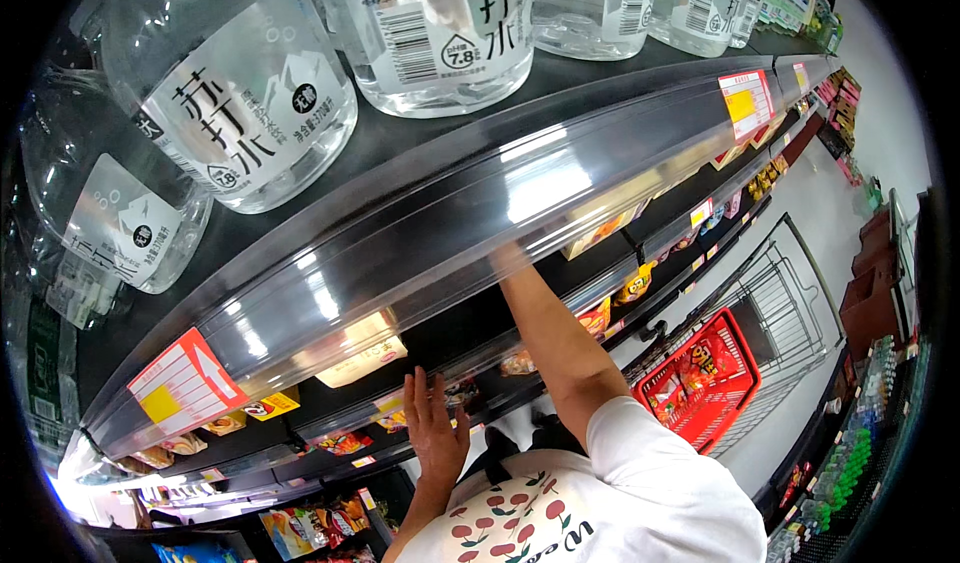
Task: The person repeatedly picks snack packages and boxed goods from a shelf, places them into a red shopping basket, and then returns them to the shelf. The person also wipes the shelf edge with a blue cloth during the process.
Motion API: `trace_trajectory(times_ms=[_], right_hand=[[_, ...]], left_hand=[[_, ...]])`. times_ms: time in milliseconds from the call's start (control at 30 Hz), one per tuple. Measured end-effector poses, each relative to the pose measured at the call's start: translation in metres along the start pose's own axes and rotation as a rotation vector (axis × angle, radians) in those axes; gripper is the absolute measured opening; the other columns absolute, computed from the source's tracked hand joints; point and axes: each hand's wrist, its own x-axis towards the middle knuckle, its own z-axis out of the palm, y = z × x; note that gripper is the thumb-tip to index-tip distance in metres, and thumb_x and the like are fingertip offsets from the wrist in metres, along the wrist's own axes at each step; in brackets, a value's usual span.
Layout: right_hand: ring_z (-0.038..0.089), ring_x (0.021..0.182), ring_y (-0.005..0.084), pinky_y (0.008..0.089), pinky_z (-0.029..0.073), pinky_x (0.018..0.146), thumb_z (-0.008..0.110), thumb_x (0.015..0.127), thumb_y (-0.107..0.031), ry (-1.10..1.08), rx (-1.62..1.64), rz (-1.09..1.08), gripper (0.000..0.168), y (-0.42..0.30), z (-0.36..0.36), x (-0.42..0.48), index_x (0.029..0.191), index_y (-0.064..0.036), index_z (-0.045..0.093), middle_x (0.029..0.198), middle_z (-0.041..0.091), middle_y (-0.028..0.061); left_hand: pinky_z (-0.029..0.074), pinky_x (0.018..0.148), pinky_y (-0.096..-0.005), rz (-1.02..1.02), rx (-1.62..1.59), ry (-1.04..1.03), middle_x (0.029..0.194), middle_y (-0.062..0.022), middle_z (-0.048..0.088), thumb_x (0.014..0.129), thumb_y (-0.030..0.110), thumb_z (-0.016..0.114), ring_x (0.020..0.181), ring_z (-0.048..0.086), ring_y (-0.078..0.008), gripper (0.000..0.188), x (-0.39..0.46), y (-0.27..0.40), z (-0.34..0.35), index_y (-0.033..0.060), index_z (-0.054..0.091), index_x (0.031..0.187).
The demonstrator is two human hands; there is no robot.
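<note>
My left hand (436,429) is raised at the front of a lower shelf, fingers apart and nothing in it, just below a pale package (364,349). My right arm reaches in under the clear plastic edge of the upper shelf (480,210); only the blurred wrist shows through the plastic, and the right hand itself is hidden behind it. Right of that wrist a cream-coloured box (606,231) lies on the lower shelf. Clear plastic water bottles (251,105) stand on the upper shelf, above both arms. Red and white price tags (187,377) are fixed to its edge.
A metal shopping cart (780,293) with a red plastic basket (752,368) holding red snack packets (701,368) stands in the aisle at the right. Further down are shelves of snack bags (319,529). Across the aisle stand rows of bottles (844,465).
</note>
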Motion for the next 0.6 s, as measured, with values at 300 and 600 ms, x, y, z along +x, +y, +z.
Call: trace_trajectory(times_ms=[300, 600], right_hand=[[0.068, 0.103, 0.0324, 0.047, 0.055, 0.092, 0.056, 0.102, -0.017, -0.046, -0.363, -0.102, 0.022, -0.001, -0.005, 0.014, 0.112, -0.001, 0.068, 0.109, 0.069, 0.0184], [0.069, 0.104, 0.0351, 0.0489, 0.056, 0.09, 0.058, 0.1, -0.015, -0.357, -0.914, -0.492, 0.021, 0.012, 0.038, -0.021, 0.11, -0.001, 0.069, 0.11, 0.07, 0.0208]], left_hand=[[0.032, 0.122, -0.0582, 0.002, -0.005, -0.003, 0.166, -0.0243, 0.029, 0.088, 0.006, 0.072, 0.154, 0.027, -0.0467, 0.064, -0.001, -0.004, 0.002, 0.0006, 0.05, 0.148], [0.033, 0.122, -0.0533, 0.003, -0.005, 0.014, 0.166, -0.0231, 0.031, 0.089, 0.005, 0.072, 0.154, 0.029, -0.0451, 0.055, -0.001, -0.004, 0.0, -0.0033, 0.057, 0.142]])
